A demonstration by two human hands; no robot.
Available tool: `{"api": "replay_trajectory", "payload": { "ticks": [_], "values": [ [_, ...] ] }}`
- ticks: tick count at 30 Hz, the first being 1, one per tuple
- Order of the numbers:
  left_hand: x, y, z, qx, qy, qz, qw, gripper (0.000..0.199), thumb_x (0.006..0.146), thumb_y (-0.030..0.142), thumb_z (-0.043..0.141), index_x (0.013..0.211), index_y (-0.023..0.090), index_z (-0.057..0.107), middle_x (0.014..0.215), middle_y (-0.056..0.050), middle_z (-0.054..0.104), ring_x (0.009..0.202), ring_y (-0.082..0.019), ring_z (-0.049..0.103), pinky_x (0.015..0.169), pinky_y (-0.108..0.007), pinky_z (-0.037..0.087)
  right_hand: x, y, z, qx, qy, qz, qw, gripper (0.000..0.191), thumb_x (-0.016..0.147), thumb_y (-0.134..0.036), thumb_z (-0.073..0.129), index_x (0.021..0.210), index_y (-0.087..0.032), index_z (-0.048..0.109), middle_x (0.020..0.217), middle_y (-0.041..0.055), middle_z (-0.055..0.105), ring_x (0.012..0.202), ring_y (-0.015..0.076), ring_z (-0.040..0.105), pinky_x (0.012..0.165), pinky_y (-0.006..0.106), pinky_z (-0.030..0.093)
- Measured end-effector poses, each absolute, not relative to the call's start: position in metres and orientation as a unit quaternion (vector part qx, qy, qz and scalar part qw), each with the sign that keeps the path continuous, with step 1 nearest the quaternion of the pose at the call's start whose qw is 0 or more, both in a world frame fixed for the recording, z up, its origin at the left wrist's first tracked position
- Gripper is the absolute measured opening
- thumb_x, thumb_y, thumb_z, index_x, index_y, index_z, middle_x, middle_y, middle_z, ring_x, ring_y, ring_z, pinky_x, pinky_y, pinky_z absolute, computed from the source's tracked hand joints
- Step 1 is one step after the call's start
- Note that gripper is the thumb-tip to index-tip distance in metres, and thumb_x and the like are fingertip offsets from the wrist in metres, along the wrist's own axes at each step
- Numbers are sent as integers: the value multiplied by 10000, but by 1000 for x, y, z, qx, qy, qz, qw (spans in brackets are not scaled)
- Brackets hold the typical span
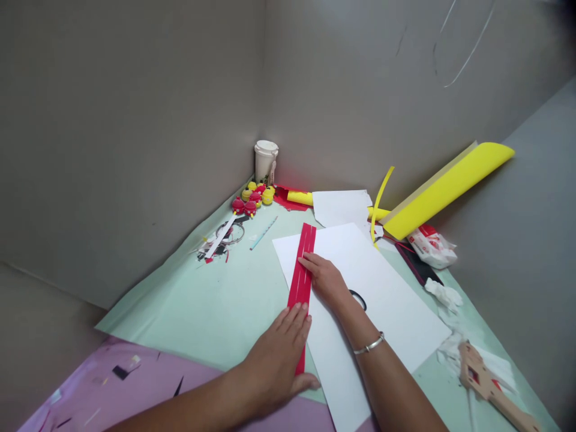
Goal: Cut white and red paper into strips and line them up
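A long red strip of paper or card (300,287) with pale lengthwise lines lies along the left edge of a large white sheet (382,288). My left hand (281,348) rests flat over the strip's near part, fingers together and stretched out, thumb out to the right. Further up the strip, my right hand (326,279) lays its outstretched fingers across the right side. A black loop (359,299) shows from under my right forearm; the rest of it is hidden.
Red and yellow round ornaments (252,197) sit by a white lidded cup (266,159) in the corner. A pencil (263,233) and scraps lie left. To the right are a yellow roll (450,189), a tissue pack (432,247) and a beige glue gun (488,381).
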State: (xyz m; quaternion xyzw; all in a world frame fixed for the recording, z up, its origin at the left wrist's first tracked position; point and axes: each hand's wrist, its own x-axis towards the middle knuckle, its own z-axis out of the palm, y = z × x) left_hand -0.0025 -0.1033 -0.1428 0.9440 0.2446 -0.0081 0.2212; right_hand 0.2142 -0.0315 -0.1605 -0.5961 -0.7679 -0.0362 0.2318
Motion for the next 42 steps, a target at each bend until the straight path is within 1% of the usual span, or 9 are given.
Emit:
{"api": "replay_trajectory", "payload": {
  "ticks": [5,10,14,18,22,26,31,36,42],
  "values": [
    [-4,-100,-142,946,239,-8,219,939,890,729,342,1536,71,169,1590,-175,26,1479,-306,16,1200,-462,92,216,-31,-162,-598,-764,-38,241,515,831,28,461,1252,-193,660,1324,112,631,1235,251,579,1038,406,485],
    [-5,-101,-142,945,237,-2,224,927,888,727,354,1543,102,153,1595,-165,26,1478,-307,16,1198,-462,98,216,-36,-161,-584,-770,-35,254,510,834,18,464,1232,-223,674,1310,90,643,1215,233,593,1037,402,488],
    [-4,-100,-143,944,234,-7,231,926,887,710,390,1544,104,149,1591,-173,8,1477,-314,2,1193,-486,113,212,-39,-160,-574,-781,-30,245,463,843,-5,511,1202,-232,693,1282,92,663,1182,243,616,1005,405,512],
    [-3,-100,-141,942,245,-15,231,932,880,698,425,1540,92,168,1590,-164,10,1477,-308,4,1199,-470,91,210,-38,-160,-579,-779,-33,239,425,854,-23,528,1186,-221,704,1261,94,675,1164,250,628,992,402,519],
    [-3,-104,-131,935,260,-37,238,939,869,675,475,1535,78,188,1584,-163,13,1475,-314,22,1199,-475,103,211,-37,-161,-582,-777,-33,238,425,855,-21,524,1180,-225,706,1260,83,677,1157,235,633,990,382,521],
    [-4,-112,-119,928,275,-51,247,936,854,658,525,1523,70,236,1572,-179,66,1470,-329,74,1198,-474,132,210,-37,-162,-587,-773,-36,237,445,860,-17,513,1192,-249,697,1276,61,669,1173,231,623,998,387,515],
    [-4,-120,-113,928,281,-65,235,906,846,626,569,1517,95,273,1561,-176,88,1460,-335,119,1198,-462,150,209,-38,-161,-590,-772,-39,235,423,868,-25,506,1175,-234,709,1269,63,673,1165,236,629,1002,380,517],
    [-3,-125,-113,922,287,-80,245,891,840,544,632,1504,60,286,1545,-194,88,1452,-355,104,1196,-482,151,211,-37,-161,-584,-775,-33,239,413,882,-36,498,1195,-218,697,1282,71,663,1164,231,626,1012,366,511],
    [-8,-130,-112,933,276,-64,220,839,836,493,663,1473,46,349,1531,-208,166,1442,-345,173,1186,-469,204,213,-37,-162,-582,-777,-25,238,392,901,-62,491,1200,-217,693,1296,71,652,1168,240,619,1009,375,513]
  ]
}}
